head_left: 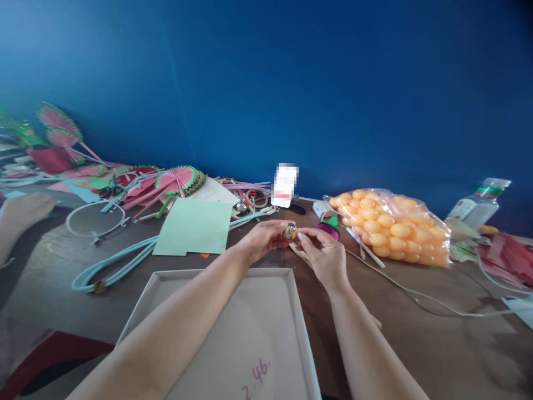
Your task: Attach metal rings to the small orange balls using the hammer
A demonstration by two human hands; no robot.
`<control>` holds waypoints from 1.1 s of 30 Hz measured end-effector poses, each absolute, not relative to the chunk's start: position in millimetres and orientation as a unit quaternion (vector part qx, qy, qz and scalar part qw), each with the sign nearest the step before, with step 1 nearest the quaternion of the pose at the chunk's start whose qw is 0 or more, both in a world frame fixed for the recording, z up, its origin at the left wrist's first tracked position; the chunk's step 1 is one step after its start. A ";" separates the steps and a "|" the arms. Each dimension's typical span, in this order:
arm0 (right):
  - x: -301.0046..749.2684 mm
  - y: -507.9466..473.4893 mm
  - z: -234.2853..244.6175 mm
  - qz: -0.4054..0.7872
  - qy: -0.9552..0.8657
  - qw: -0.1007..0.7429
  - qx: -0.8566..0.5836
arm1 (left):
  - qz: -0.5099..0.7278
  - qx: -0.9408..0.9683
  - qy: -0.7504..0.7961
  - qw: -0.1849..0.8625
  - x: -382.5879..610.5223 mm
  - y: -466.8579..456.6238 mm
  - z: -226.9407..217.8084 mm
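Note:
My left hand is closed around a small shiny round piece, silver with a yellow-orange part at its lower right. Its exact kind is too small to make out. My right hand pinches at the right side of this piece with thumb and forefinger. Both hands are above the far edge of a shallow grey box lid that bears handwritten red marks. Just behind the right hand sits a purple item with green leaf shapes, partly hidden.
A light green card, pale blue tubing and pink paper fans lie left. A propped phone stands ahead. Rightward are a bag of orange balls, a white cable and a bottle. Another person's hand is far left.

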State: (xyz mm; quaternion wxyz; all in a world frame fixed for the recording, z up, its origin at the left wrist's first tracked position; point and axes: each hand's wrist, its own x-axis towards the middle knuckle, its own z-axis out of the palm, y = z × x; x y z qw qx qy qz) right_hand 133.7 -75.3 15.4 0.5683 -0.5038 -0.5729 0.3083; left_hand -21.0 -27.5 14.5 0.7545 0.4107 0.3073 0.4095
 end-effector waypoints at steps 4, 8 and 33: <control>134.5 -75.2 15.1 0.306 -0.575 0.566 -0.505 | 0.412 0.405 0.314 0.753 -20.7 -28.1 15.5; 134.3 -75.8 17.3 0.318 -0.566 0.566 -0.508 | 0.410 0.408 0.314 0.753 -20.9 -27.0 14.1; 137.5 -72.3 16.5 0.387 -0.516 0.569 -0.510 | 0.408 0.407 0.297 0.762 -21.7 -24.6 8.2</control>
